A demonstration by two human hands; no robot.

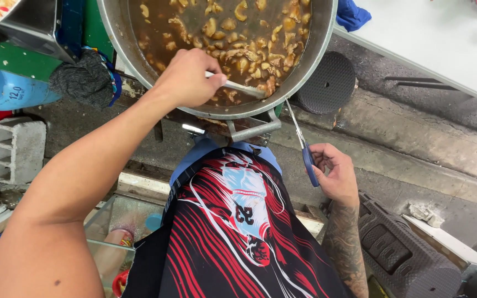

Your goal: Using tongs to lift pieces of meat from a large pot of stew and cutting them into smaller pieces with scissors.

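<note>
**Desk:** What do you have from the head camera?

**Operator:** I'm looking straight down at a big metal pot [118,33] of brown broth with pale chunks of meat [249,52] floating in it. The left hand [187,77] is reaching over the near rim, its grip closed around the handle of a metal utensil [243,88] whose far end dips into the broth. I judge it is held low and flat so as to rake pieces toward the rim.

**Desk:** And the other hand?

**Operator:** The right hand [335,175] sits well below the pot, beside the apron [238,237]. Its fingers are through the blue handles of a pair of scissors [303,149], gripping them; the blades look closed and point up at the pot's rim. Held there, I'd say they are parked clear of the hot liquid yet near it.

**Desk:** Surroundings?

**Operator:** A metal handle [252,129] juts from the pot's near side. A grey cloth [84,80] is bundled to the left, a concrete block [17,149] stands on the ground further left, and a white worktop [443,38] fills the upper right.
</note>
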